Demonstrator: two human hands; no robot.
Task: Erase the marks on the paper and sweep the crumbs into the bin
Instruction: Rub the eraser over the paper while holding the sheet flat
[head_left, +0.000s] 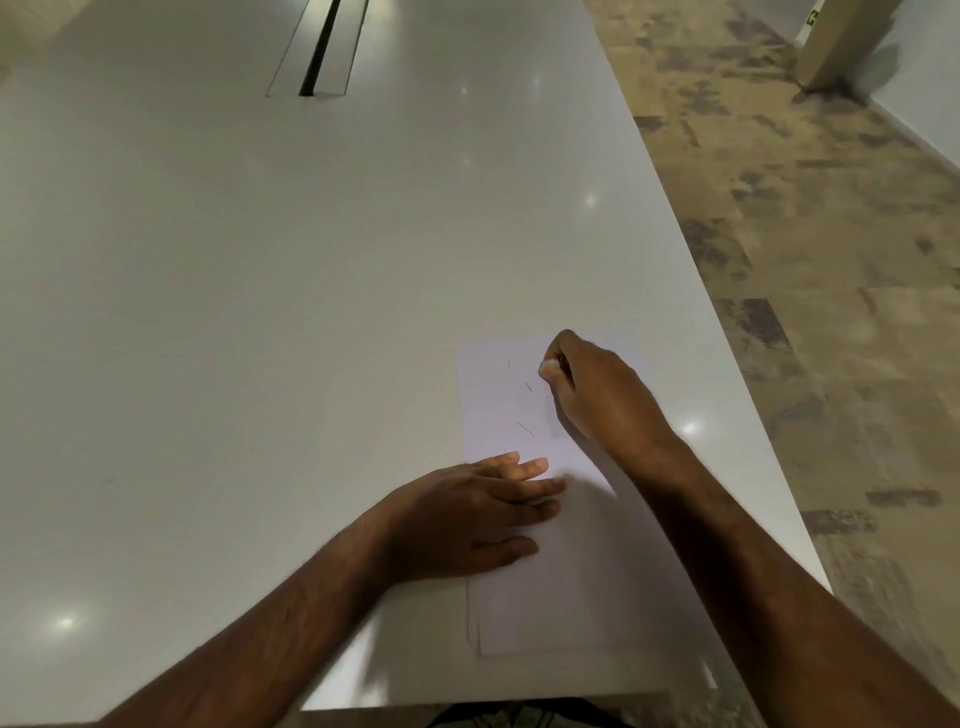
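**A:** Where are we in the job?

**B:** Mid-erasing, we judge. The paper (524, 571) lies on the near right part of the desk (260, 312). Our left hand (467, 514) rests flat on its left edge, fingers straight. Our right hand (597, 389) is curled at the far end of the sheet, pinching a small pale eraser (549, 368) against it.

**A:** What is left?

**B:** Three thin marks (524, 428) show between the hands, so the rubbing isn't finished. Sweeping hasn't begun, as far as we can tell.

**A:** Anything we can't make out?

**B:** Crumbs are too fine to see. No bin is in view. The right hand hides most of the eraser and whatever lies beneath it.
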